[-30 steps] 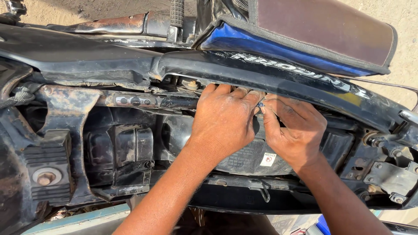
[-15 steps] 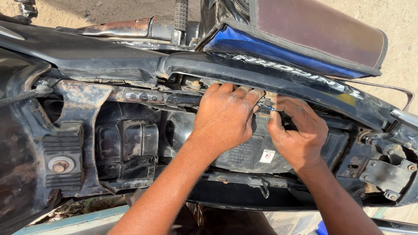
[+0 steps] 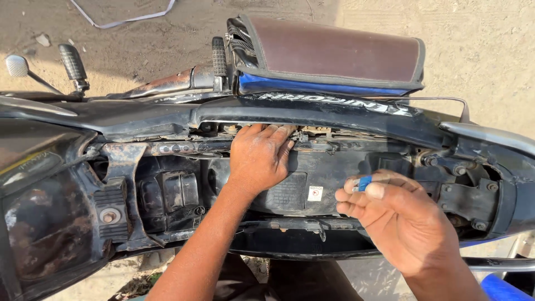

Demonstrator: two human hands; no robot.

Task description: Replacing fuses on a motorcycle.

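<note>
Right, head view only, looking down on a motorcycle (image 3: 139,120) lying across the frame w/ its side panel off. My left hand (image 3: 259,159) is pressing flat on the exposed frame area just under the black bodywork, fingers together and stretched toward 12 o'clock, tips touching the small metal fitting (image 3: 301,136) near the top rail. Not gripping anything that I can see; it's just resting against the black inner cover (image 3: 329,173).

My right hand (image 3: 401,217) is hovering at approx 4 o'clock from the left one, well apart from the bike's parts and nearer the camera. Its fingers are curled in, thumb and forefinger pinching a small blue item (image 3: 364,183); can't tell what it is, too small and mostly hidden by the fingers.

Around them: brown seat (image 3: 334,53) w/ blue trim is sitting at 12 o'clock, a white sticker (image 3: 315,193) is showing on the inner cover between the two hands, a rusty bracket (image 3: 120,161) is at 9 o'clock from the left hand, and a black footpeg (image 3: 74,66) plus a round mirror (image 3: 18,66) are lying toward 10 o'clock on the sandy ground (image 3: 479,50).
</note>
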